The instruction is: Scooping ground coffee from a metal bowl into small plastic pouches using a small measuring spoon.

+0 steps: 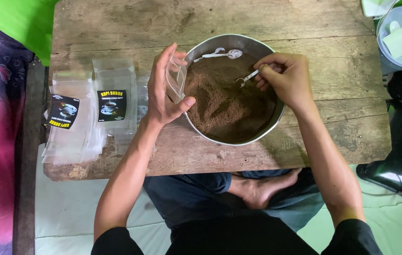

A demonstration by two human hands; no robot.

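The left hand (165, 92) pinches a small clear plastic pouch (176, 80) open at the rim of the metal bowl (257, 134), which sits mid-desk near the front edge. The right hand (283, 78) grasps a small metal spoon (247, 79), its tip in the brown powder (224, 101). The pouch looks light, limp and slippery; holding it by the mouth edges seems best. A second spoon (222, 54) rests on the powder; labelled pouches (111, 104) lie towards the desk's left edge.
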